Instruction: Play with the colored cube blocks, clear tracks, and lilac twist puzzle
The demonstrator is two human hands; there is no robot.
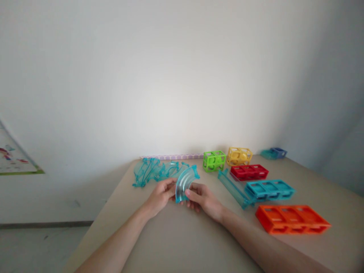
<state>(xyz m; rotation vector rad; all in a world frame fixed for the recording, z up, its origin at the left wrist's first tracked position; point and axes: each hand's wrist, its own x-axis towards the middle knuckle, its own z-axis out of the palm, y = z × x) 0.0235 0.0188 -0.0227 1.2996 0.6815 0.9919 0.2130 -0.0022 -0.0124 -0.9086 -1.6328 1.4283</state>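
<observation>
Track (184,179) of curved clear plastic seems light, stiff, maybe slippery; we hold it over the table (176,242), fingers of left hand (162,194) and right hand (203,197) clamped on it; its edges seem best for gripping.

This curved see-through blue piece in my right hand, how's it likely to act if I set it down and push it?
The curved piece looks fairly stiff, since it shows no sag in your right hand. It's probably light, given its thin see-through wall. Its glossy sheen suggests it may slide easily.
</observation>
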